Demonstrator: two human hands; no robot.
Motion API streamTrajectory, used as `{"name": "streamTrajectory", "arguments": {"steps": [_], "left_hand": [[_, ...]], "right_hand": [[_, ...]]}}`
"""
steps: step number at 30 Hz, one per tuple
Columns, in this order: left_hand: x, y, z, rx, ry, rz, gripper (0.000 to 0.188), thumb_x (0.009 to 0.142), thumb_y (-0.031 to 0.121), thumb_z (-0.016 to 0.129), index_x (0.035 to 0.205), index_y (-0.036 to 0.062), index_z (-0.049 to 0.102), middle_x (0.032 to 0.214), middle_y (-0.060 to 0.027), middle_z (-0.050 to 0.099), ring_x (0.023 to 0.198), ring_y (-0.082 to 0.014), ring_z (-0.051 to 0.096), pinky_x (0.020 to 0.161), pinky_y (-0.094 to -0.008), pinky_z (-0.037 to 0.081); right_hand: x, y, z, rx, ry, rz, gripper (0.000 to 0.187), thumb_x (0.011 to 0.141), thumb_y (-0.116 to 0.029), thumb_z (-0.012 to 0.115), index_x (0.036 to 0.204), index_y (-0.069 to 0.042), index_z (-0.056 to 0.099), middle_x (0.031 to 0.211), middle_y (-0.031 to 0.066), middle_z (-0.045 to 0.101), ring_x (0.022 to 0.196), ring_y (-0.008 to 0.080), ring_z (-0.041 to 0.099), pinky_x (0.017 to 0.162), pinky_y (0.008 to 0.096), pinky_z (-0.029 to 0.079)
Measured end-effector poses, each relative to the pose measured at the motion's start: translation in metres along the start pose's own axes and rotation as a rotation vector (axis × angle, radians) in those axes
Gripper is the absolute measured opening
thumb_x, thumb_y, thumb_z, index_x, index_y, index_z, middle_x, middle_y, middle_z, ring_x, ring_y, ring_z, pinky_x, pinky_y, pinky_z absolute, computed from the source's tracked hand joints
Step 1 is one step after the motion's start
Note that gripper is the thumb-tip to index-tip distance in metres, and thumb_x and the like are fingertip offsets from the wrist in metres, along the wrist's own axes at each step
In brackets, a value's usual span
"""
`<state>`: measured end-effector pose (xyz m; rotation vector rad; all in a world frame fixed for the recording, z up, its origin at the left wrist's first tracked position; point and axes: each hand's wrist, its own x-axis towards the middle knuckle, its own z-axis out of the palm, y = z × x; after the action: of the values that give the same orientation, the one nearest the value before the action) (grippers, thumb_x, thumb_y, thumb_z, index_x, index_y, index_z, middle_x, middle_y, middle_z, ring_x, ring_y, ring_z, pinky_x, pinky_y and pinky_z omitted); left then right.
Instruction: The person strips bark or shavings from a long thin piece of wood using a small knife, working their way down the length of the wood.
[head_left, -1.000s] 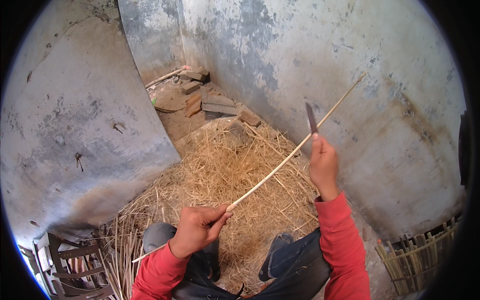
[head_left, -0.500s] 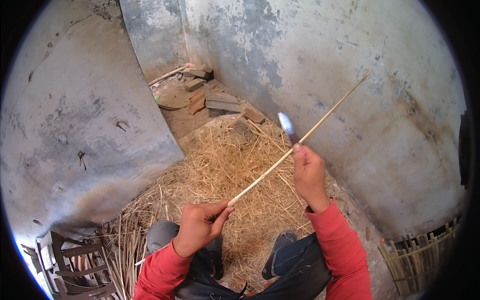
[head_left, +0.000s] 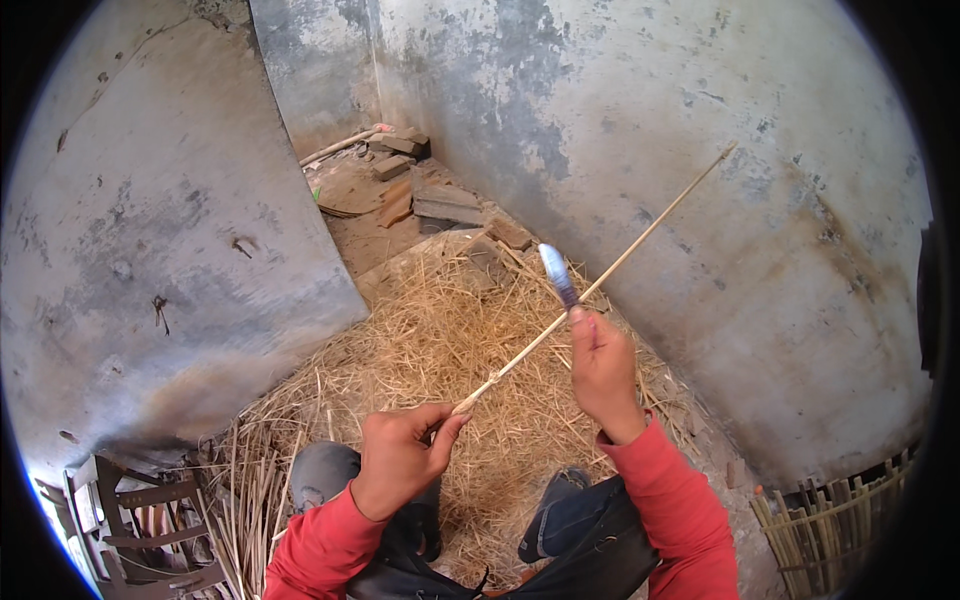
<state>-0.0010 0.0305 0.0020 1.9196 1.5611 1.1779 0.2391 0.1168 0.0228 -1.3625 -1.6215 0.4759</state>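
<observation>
A long, thin bamboo stick (head_left: 652,228) slants across the view, its far tip up to the right in front of the wall. My left hand (head_left: 398,452) pinches its near end between thumb and fingers. A knob on the stick shows a little beyond those fingertips. My right hand (head_left: 606,372) is closed around the dark handle of a short knife (head_left: 557,272), thumb uppermost. The pale blade points up and left, beyond the stick. The knife crosses the stick near its middle, by my right thumb; the exact contact is hidden.
Straw-coloured shavings (head_left: 420,330) cover the floor around my feet. Bundled strips (head_left: 245,490) lie at the left beside a dark wooden chair (head_left: 160,520). Bricks (head_left: 445,205) are piled in the far corner. Worn walls (head_left: 700,330) close in; a slatted bamboo basket (head_left: 830,530) stands lower right.
My right hand and the knife have moved down and left along the stick. The stick's knob is now closer to my left hand, which has barely moved.
</observation>
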Motion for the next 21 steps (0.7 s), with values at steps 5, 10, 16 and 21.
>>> {"name": "streamTrajectory", "arguments": {"steps": [5, 10, 16, 21], "left_hand": [[0.000, -0.001, 0.003, 0.022, -0.013, 0.003, 0.011, 0.087, 0.017, 0.080, 0.090, 0.0059, 0.078, 0.058, -0.0132, 0.062, 0.047, -0.0245, 0.062, 0.047, -0.0333, 0.045], [0.004, 0.003, -0.001, 0.057, -0.035, -0.055, 0.011, 0.089, 0.012, 0.079, 0.090, 0.0010, 0.078, 0.063, -0.0102, 0.069, 0.051, -0.0111, 0.065, 0.050, -0.0265, 0.048], [0.002, 0.004, -0.001, 0.011, -0.001, -0.023, 0.012, 0.089, 0.012, 0.079, 0.091, 0.0003, 0.079, 0.064, -0.0096, 0.071, 0.052, -0.0113, 0.066, 0.051, -0.0260, 0.049], [0.003, 0.004, 0.002, -0.089, -0.004, -0.069, 0.013, 0.089, 0.016, 0.078, 0.088, 0.0033, 0.078, 0.058, -0.0125, 0.062, 0.046, -0.0205, 0.061, 0.047, -0.0311, 0.045]], "right_hand": [[-0.035, -0.002, 0.031, 0.028, -0.084, -0.093, 0.039, 0.106, -0.028, 0.057, 0.076, -0.003, 0.055, 0.052, 0.0154, 0.050, 0.042, 0.0312, 0.050, 0.043, 0.0438, 0.035], [-0.047, -0.012, 0.041, 0.067, -0.205, -0.220, 0.039, 0.106, -0.028, 0.057, 0.076, -0.003, 0.055, 0.050, 0.0156, 0.047, 0.040, 0.0308, 0.045, 0.042, 0.0434, 0.034], [-0.011, -0.002, 0.017, -0.023, 0.013, -0.060, 0.035, 0.106, -0.026, 0.058, 0.079, -0.003, 0.056, 0.051, 0.0166, 0.048, 0.040, 0.0315, 0.047, 0.042, 0.0425, 0.035], [-0.055, -0.019, 0.047, 0.114, -0.181, -0.194, 0.034, 0.106, -0.023, 0.057, 0.078, -0.003, 0.055, 0.051, 0.0153, 0.047, 0.040, 0.0293, 0.046, 0.043, 0.0430, 0.035]]}}
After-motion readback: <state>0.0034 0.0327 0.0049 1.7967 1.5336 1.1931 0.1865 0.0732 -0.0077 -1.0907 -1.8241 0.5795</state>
